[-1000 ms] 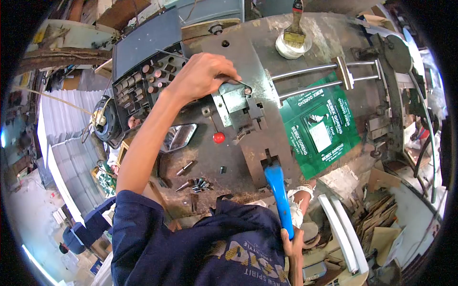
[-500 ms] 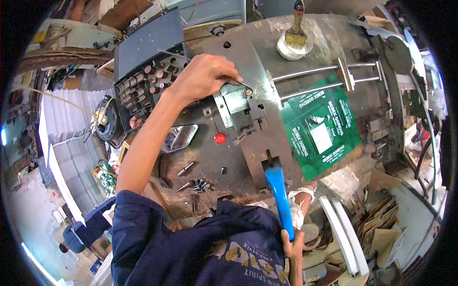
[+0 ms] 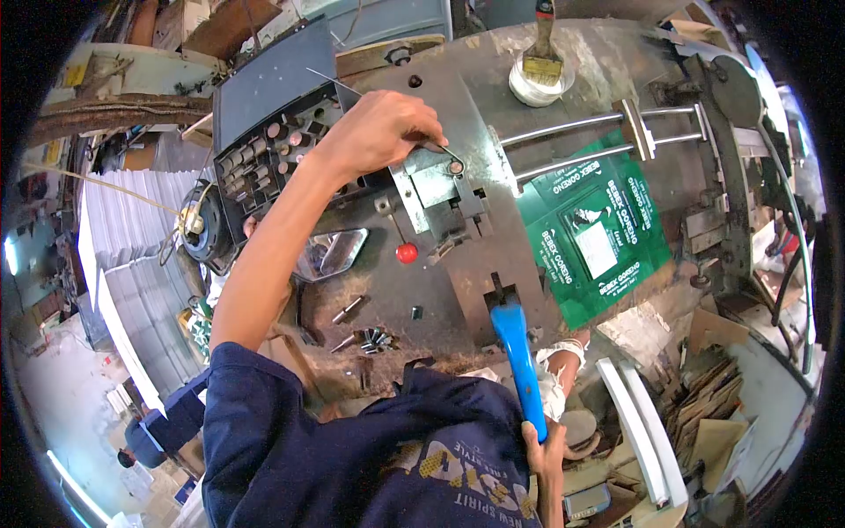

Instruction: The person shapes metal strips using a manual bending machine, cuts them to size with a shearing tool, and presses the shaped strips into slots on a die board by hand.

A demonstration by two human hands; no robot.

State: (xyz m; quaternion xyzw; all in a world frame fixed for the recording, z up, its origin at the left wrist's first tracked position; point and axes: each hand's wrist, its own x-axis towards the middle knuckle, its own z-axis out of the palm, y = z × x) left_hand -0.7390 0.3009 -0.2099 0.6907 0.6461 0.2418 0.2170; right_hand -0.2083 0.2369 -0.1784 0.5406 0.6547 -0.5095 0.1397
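Note:
My left hand point(image 3: 383, 132) is closed on a thin metal rod that looks like a long hex key point(image 3: 330, 79). Its straight end sticks out past my knuckles, and its bent end meets a round bolt point(image 3: 455, 167) on a shiny metal block point(image 3: 422, 191). The block sits on a steel machine plate point(image 3: 480, 110). My right hand point(image 3: 546, 453) wraps around the lower end of a blue lever handle point(image 3: 519, 370), whose upper end enters a slot in the machine. Beside the plate lies a green printed sheet point(image 3: 563, 273).
A case point(image 3: 264, 163) of small metal cylinders lies open at the left. A red-knobbed lever point(image 3: 406, 253), a metal tray point(image 3: 339, 253) and several small metal parts point(image 3: 374, 339) are on the bench. At the back stands a white tub point(image 3: 537, 88) with a paintbrush point(image 3: 544, 53); two metal rails point(image 3: 568, 128) run rightward.
The rod's straight end has swung slightly up and right, with my left hand shifting a little. My right hand stays on the blue handle. The whole view has shifted slightly.

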